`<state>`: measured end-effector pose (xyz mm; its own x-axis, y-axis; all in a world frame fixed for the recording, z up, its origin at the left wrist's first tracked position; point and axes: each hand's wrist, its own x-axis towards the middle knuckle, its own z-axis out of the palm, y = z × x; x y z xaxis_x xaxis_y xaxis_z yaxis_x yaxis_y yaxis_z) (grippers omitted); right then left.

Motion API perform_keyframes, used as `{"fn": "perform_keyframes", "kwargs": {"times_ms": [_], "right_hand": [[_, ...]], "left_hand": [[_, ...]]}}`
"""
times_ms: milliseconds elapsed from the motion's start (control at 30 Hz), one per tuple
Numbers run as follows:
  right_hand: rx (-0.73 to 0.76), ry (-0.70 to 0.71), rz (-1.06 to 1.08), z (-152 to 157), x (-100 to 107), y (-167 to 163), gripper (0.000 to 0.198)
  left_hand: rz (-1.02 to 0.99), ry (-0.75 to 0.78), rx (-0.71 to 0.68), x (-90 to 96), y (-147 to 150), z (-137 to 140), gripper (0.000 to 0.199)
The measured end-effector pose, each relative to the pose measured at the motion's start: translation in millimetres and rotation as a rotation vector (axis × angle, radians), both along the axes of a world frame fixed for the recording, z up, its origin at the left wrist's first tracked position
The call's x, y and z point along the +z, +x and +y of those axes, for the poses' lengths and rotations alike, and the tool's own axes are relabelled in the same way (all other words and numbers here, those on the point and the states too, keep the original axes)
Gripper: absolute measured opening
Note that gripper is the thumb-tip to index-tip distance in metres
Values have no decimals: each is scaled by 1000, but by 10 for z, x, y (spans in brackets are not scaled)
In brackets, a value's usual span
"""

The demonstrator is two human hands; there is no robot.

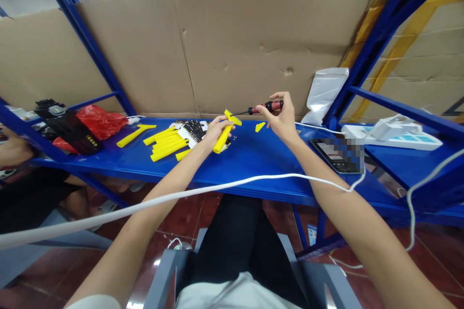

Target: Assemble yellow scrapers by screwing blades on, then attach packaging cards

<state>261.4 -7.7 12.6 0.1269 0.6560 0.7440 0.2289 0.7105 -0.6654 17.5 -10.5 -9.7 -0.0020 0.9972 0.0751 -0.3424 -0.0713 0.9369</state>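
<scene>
My left hand (216,130) is closed round a yellow plastic handle (222,140) with a crosspiece at its top, tilted above the blue shelf. In my right hand (285,118) is a red and black screwdriver (267,107), held nearly level. Its thin shaft points left, and the tip meets the yellow crosspiece; the exact contact point is too small to make out. Below the screwdriver lies a small yellow triangular piece (260,127). Left of my left hand rest several yellow tubes (168,146) and one yellow handle with a crosspiece (135,135). Black and white printed packaging (192,131) lies behind them.
A phone (337,154) and a white power strip (395,137) lie on the right. A white cable (217,186) crosses in front of my forearms. At left are a black box (68,128), a red bag (103,120) and another person's arm (14,147). Cardboard (253,34) backs the blue shelf (250,164).
</scene>
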Motion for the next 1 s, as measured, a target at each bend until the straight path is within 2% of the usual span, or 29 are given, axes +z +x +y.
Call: {"fn": "perform_keyframes", "kwargs": {"times_ms": [100,267,333,400,500,533,600,700,767,900,1000], "right_hand": [[40,8,2,49,-21,34,71],[284,114,24,124,-35,1,75],[324,112,45,118,-24,-20,71],[248,102,27,94,-12,-26,67],[5,109,-2,59,3,-11,65],[-36,116,4,52,9,-8,65],[12,131,44,47,22,-13,68],[232,105,80,41,49,-43,79],[295,55,75,27,61,-62,84],[222,-13,95,-11,53,-65,79],[136,0,90,-16,44,-48,74]], "left_hand": [[8,-2,-9,-6,7,-6,41],[8,-3,2,-12,2,2,42],[8,-4,1,-10,3,1,42],[12,-3,-5,-7,7,-6,40],[26,-1,-28,-5,20,-23,38],[33,-2,-36,-6,24,-28,38],[48,-6,-45,-10,31,-32,39],[50,-11,-42,-16,32,-28,38],[39,-15,-35,-17,27,-22,37],[36,-15,-29,-12,23,-21,35],[47,-13,-39,-9,31,-31,34]]}}
